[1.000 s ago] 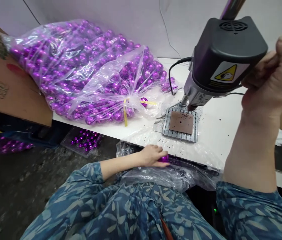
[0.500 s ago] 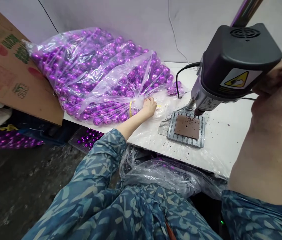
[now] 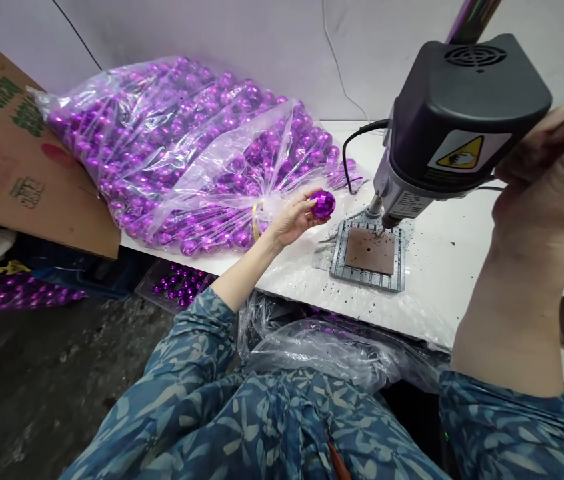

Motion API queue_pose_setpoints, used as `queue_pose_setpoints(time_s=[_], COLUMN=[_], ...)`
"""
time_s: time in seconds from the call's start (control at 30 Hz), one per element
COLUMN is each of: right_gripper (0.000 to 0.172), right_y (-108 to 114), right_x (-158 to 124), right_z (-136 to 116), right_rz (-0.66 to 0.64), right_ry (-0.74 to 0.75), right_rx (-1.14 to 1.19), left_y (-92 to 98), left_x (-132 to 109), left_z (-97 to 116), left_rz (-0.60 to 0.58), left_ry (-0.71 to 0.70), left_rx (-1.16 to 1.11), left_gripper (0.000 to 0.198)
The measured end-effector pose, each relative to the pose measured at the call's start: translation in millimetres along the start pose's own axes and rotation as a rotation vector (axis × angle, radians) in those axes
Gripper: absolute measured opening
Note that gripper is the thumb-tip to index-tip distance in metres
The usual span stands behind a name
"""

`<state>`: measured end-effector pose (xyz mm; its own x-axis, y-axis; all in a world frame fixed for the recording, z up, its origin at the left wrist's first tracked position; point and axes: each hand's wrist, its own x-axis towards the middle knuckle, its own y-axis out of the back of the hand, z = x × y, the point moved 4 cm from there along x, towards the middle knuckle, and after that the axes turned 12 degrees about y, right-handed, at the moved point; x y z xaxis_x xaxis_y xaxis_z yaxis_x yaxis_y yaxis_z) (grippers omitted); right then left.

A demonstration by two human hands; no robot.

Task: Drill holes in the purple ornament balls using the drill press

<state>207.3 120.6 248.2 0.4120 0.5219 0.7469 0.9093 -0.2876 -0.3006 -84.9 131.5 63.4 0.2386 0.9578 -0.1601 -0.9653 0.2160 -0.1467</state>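
Between the fingertips of my left hand is a shiny, faceted purple ball, held up just left of the drill press. The bag's gathered neck, tied with a yellow band, lies beside that wrist. My right hand is closed against the far right side of the black drill press; whatever its curled fingers grip is hidden behind the motor housing. Under the drill's chuck, a brown square plate with a small hole rests on the slotted metal base. Dark shavings are scattered on and around it.
A big clear bag of purple balls covers the left of the white table. A cardboard box leans at far left. Clear plastic hangs under the front edge, near a tray of purple balls. A black cable loops beside the drill.
My left hand has come away from the bag's neck and turned, with a purple ball now showing in its fingers. My right hand stays at the drill press. The view has shifted slightly.
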Motion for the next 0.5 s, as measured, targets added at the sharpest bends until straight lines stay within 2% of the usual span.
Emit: queue_pose_setpoints(time_s=[0.07,0.13,0.2,0.27,0.4,0.5], right_gripper=[0.044,0.042,0.041,0.039,0.048,0.052], right_y=[-2.0,-5.1,-7.1,-8.4,-10.0,-10.1], right_x=[-2.6,-4.2,-4.8,-5.2,-6.8,-7.9], right_z=[-6.4,-8.9,-10.2,-11.1,-13.6,-14.4], right_rz=[0.061,0.044,0.025,0.021,0.056,0.035], right_ry=[0.078,0.099,0.115,0.132,0.154,0.126], right_rx=[0.076,0.125,0.162,0.197,0.17,0.002], left_y=[-12.1,-25.1,-36.6,-45.8,-59.5,-70.9], left_x=[-7.4,-12.4,-14.3,-12.5,0.8,11.7], left_z=[-13.0,-27.3,-40.3,-50.7,-64.6,-71.6], left_rz=[-0.054,-0.095,-0.117,-0.11,0.006,0.069], left_ry=[0.09,0.202,0.29,0.315,0.178,0.044], left_rx=[-0.138,-0.213,-0.255,-0.276,-0.174,-0.033], left_gripper=[0.053,0.058,0.056,0.049,0.047,0.052])
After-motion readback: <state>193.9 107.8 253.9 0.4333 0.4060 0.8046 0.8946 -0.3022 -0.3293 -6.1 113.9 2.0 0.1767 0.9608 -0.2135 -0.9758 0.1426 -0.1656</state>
